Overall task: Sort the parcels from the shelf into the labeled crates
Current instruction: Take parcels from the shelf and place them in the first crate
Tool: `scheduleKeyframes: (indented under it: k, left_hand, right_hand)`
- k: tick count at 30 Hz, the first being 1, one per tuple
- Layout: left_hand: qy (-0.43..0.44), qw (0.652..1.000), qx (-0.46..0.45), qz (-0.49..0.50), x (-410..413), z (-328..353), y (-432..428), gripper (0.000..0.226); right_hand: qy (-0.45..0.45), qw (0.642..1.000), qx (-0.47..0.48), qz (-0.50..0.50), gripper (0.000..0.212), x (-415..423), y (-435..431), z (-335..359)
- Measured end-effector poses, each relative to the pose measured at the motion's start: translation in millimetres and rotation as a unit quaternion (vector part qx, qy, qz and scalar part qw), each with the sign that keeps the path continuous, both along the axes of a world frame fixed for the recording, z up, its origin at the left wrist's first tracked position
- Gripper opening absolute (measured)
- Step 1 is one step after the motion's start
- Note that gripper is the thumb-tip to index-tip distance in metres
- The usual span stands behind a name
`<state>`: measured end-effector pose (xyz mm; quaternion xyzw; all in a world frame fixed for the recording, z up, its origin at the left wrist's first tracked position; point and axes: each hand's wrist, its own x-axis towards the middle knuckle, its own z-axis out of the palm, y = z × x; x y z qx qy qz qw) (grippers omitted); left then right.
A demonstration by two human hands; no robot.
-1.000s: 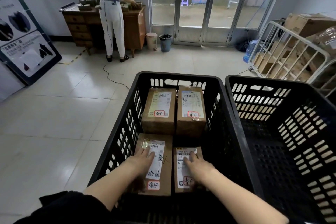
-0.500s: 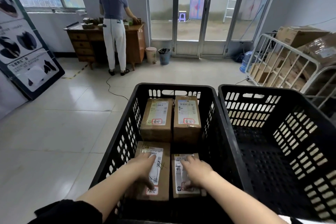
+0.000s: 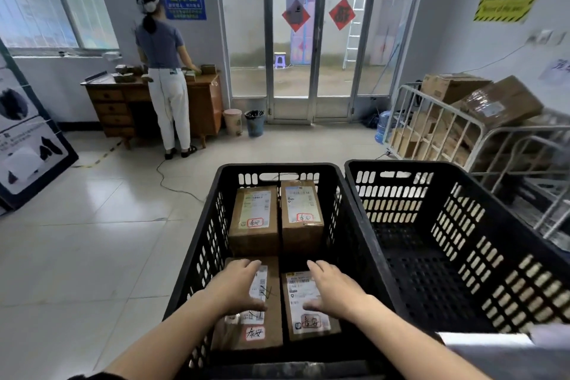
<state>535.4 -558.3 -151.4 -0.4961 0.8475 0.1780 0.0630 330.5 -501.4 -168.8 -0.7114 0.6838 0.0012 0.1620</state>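
Four box-shaped parcels of brown cardboard lie flat inside the left crate, a black plastic bin with slotted walls and a smooth rim. Against its far wall the far-left parcel and the far-right parcel sit side by side. Each is wrapped in glossy tape and bears a white printed label with a red-ringed handwritten mark.

At the crate's near end, the left hand is spread over the near-left parcel, fingers straight and relaxed, gripping nothing. The right hand is likewise spread, above the near-right parcel. I cannot tell whether the palms touch the cardboard.

A second crate of the same slotted black plastic stands just beside the left crate's right wall. Beyond the left crate, across the pale glossy floor tiles, a person stands at a wooden tabletop.
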Motion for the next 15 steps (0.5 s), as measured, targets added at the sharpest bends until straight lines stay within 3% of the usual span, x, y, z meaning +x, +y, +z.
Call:
scheduleKeyframes:
  k: [9,15]
  left_hand:
    - [-0.005,0.990,-0.075,-0.116,-28,35,29,0.087]
    - [0.045,0.978,-0.087,-0.184,-71,57,60,0.083]
  right_hand:
    - [0.024,0.993,-0.097,-0.067,0.085,0,57,46]
    - [0.044,0.976,-0.155,-0.148,0.080,-23,121,72]
